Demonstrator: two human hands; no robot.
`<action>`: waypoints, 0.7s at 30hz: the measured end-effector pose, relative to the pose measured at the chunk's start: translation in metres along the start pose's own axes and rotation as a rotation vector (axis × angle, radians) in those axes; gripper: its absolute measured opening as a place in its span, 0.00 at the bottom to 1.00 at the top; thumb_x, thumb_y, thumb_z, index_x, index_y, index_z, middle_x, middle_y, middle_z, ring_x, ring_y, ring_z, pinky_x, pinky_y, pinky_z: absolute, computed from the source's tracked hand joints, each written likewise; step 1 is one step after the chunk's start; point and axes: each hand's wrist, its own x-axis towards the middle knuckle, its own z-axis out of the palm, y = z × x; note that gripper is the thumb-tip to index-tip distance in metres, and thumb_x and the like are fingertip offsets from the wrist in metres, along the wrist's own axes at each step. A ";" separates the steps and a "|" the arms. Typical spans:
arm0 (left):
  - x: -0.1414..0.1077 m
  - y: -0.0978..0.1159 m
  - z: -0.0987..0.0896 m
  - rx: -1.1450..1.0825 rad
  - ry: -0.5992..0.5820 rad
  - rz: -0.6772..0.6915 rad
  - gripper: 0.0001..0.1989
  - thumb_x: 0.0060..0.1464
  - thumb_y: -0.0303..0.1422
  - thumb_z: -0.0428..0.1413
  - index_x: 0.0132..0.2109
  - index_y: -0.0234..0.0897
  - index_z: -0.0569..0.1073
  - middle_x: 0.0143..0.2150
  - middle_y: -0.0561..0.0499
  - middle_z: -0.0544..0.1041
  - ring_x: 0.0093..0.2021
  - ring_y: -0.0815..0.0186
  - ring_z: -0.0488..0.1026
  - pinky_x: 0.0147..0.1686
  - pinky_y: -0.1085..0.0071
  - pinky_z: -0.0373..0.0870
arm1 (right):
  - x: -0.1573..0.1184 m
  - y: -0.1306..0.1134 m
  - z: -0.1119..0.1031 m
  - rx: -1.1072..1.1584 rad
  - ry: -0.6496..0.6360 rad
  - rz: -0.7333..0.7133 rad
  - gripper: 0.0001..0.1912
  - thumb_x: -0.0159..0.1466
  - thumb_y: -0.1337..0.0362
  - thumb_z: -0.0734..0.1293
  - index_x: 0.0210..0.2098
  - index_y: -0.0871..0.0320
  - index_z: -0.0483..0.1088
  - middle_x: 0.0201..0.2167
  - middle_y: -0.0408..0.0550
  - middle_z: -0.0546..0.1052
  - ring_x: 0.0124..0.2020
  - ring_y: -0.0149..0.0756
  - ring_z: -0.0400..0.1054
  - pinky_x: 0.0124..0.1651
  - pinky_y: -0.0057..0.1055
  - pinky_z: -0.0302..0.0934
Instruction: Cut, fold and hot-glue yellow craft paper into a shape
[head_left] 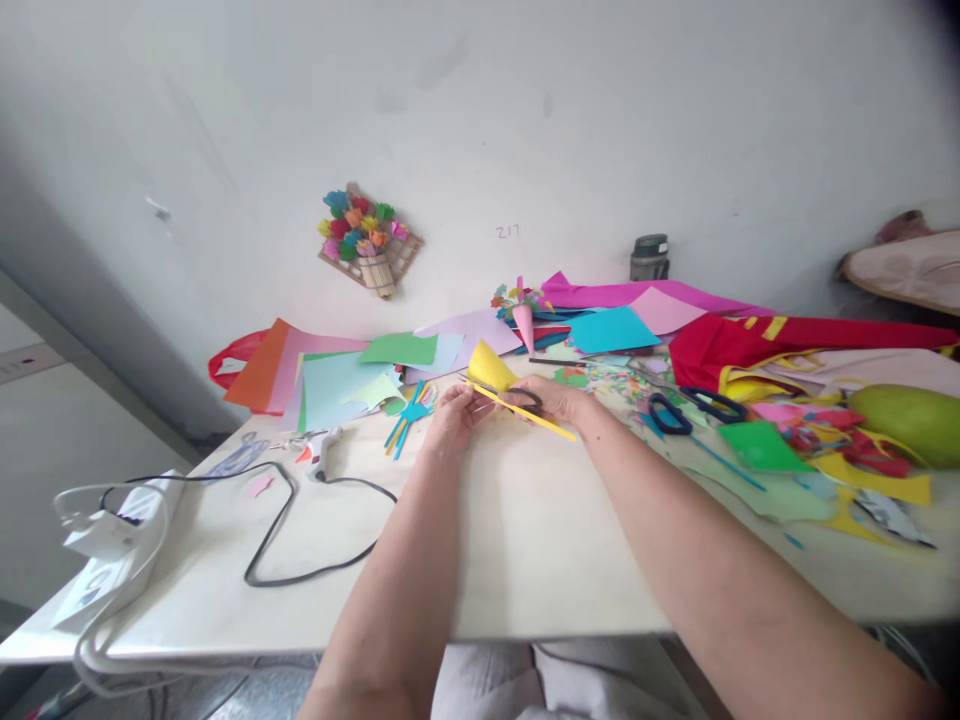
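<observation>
My left hand [454,418] pinches the left end of a narrow yellow paper strip [553,425] near the middle of the table. My right hand [553,397] is closed round the dark handles of a pair of scissors [525,400]. The scissor blades lie along the strip and point toward my left fingers. A wider yellow paper piece [491,366] rises curled just behind the blades. Blue and yellow strips [407,418] lie crossed on the table to the left of my left hand.
A glue gun [322,452] with a looping black cord and a white power strip [120,550] are at left. Coloured sheets [337,385] line the back. Right of my arm lie more scissors [670,413], paper scraps and a green rounded object [907,425].
</observation>
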 end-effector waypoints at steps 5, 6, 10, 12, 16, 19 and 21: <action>-0.001 0.001 0.000 -0.002 -0.007 0.010 0.08 0.44 0.30 0.58 0.28 0.35 0.64 0.27 0.51 0.75 0.30 0.67 0.74 0.37 0.67 0.70 | 0.000 -0.002 0.002 0.003 -0.012 -0.002 0.17 0.49 0.55 0.68 0.29 0.64 0.66 0.12 0.37 0.62 0.10 0.22 0.52 0.12 0.21 0.43; -0.002 0.002 0.001 -0.003 -0.008 0.012 0.08 0.44 0.29 0.58 0.29 0.35 0.64 0.26 0.51 0.75 0.30 0.67 0.74 0.36 0.67 0.70 | 0.001 -0.001 0.001 -0.002 -0.010 -0.004 0.17 0.49 0.55 0.68 0.28 0.64 0.66 0.12 0.36 0.61 0.10 0.21 0.51 0.12 0.21 0.42; -0.002 0.002 0.001 -0.005 -0.005 0.012 0.08 0.44 0.29 0.57 0.29 0.35 0.64 0.25 0.52 0.74 0.29 0.67 0.74 0.36 0.68 0.70 | 0.003 0.003 -0.001 -0.046 0.014 -0.026 0.15 0.48 0.56 0.68 0.26 0.63 0.65 0.11 0.35 0.58 0.10 0.21 0.48 0.12 0.22 0.39; -0.002 0.002 0.001 -0.003 -0.003 0.011 0.07 0.44 0.29 0.57 0.29 0.35 0.64 0.25 0.51 0.74 0.30 0.67 0.74 0.36 0.68 0.70 | 0.003 0.004 -0.001 -0.071 0.023 -0.048 0.15 0.49 0.56 0.67 0.24 0.62 0.64 0.11 0.34 0.57 0.11 0.21 0.47 0.13 0.22 0.38; -0.002 0.002 0.000 0.016 -0.001 0.020 0.07 0.44 0.29 0.57 0.29 0.34 0.64 0.25 0.51 0.74 0.29 0.67 0.74 0.36 0.67 0.70 | 0.002 0.003 0.000 -0.117 0.035 -0.100 0.15 0.49 0.56 0.67 0.19 0.61 0.60 0.10 0.34 0.55 0.11 0.20 0.45 0.14 0.22 0.36; -0.002 0.002 0.000 0.033 0.012 0.019 0.07 0.44 0.30 0.57 0.29 0.34 0.64 0.25 0.51 0.74 0.29 0.68 0.73 0.36 0.67 0.70 | 0.000 0.001 0.002 -0.138 0.044 -0.112 0.14 0.50 0.57 0.66 0.19 0.61 0.60 0.10 0.34 0.55 0.11 0.20 0.44 0.14 0.22 0.36; -0.003 0.003 0.001 0.037 0.025 0.018 0.07 0.43 0.29 0.57 0.28 0.35 0.64 0.24 0.52 0.73 0.28 0.67 0.73 0.35 0.67 0.70 | -0.002 -0.001 0.003 -0.136 0.050 -0.108 0.14 0.50 0.58 0.66 0.19 0.61 0.60 0.10 0.34 0.55 0.11 0.19 0.44 0.13 0.22 0.36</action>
